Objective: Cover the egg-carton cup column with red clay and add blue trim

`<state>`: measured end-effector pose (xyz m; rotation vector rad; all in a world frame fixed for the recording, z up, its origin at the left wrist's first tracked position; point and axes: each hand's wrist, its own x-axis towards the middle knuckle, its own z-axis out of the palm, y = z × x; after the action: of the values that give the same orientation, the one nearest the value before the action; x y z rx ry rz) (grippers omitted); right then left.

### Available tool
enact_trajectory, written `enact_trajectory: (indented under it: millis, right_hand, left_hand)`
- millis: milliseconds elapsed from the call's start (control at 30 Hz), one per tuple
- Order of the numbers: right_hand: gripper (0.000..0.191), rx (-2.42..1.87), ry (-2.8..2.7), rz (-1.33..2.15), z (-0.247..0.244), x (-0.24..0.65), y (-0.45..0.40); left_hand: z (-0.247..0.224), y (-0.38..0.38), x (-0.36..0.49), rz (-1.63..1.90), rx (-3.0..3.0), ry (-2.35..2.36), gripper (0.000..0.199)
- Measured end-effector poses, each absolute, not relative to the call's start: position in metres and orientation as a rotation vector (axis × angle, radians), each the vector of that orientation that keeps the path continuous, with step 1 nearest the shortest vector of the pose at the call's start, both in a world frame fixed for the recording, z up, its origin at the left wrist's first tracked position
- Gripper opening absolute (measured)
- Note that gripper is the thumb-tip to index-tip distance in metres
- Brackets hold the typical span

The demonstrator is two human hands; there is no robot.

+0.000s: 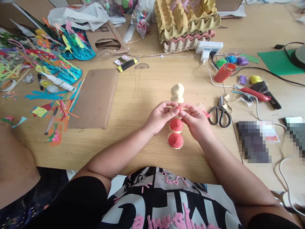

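Observation:
A row of cream egg-carton cups (177, 90) lies on the table in front of me, running away from my body. The two nearest cups carry smooth red caps (175, 140) of what looks like modelling clay. Over a cup farther along, my left hand (160, 118) and my right hand (196, 120) meet, thumbs and fingertips pinched on a small piece of red clay (178, 108). My fingers hide most of that cup. Just beyond my right hand, a bit of red material in clear film (206, 114) shows, next to black-handled scissors (220, 113).
Cardboard (94, 98) lies to the left, beside paper scraps and a glue bottle (59, 83). Stacked egg trays (186, 25) and a power strip (209, 47) stand at the back. A red cup (224, 72), clay packets and a white cable (256, 109) are on the right. Another person's arm (16, 159) is at left.

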<state>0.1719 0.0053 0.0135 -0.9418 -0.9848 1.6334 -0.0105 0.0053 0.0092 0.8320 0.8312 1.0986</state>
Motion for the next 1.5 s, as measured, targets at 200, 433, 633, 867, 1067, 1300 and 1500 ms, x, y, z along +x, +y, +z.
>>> enact_trajectory:
  millis: [200, 433, 633, 867, 1067, 1300, 1500]
  right_hand:
    - [0.049, -0.945, -1.081, 1.554, 0.014, 0.175, 0.007]
    - [0.047, -0.946, -1.094, 1.524, 0.018, 0.178, 0.006]
    - [0.049, -0.922, -1.07, 1.627, 0.017, 0.185, 0.011]
    - [0.048, -0.941, -0.988, 1.662, 0.013, 0.183, 0.009]
    - [0.045, -0.907, -0.987, 1.658, 0.014, 0.177, 0.004]
    - [0.045, -0.847, -0.978, 1.675, 0.016, 0.177, 0.006]
    - [0.045, -0.854, -0.934, 1.693, 0.015, 0.18, 0.007]
  left_hand:
    - [0.008, 0.006, -0.012, 1.098, 0.875, 0.835, 0.062]
    - [0.011, 0.005, -0.013, 1.081, 0.9, 0.808, 0.058]
    - [0.014, 0.005, -0.014, 1.079, 0.919, 0.805, 0.058]
    - [0.013, 0.005, -0.011, 1.121, 0.907, 0.762, 0.058]
    - [0.011, 0.003, -0.012, 1.148, 0.958, 0.815, 0.055]
    - [0.011, 0.005, -0.013, 1.122, 0.945, 0.714, 0.057]
    - [0.01, 0.006, -0.014, 1.084, 0.843, 0.693, 0.056]
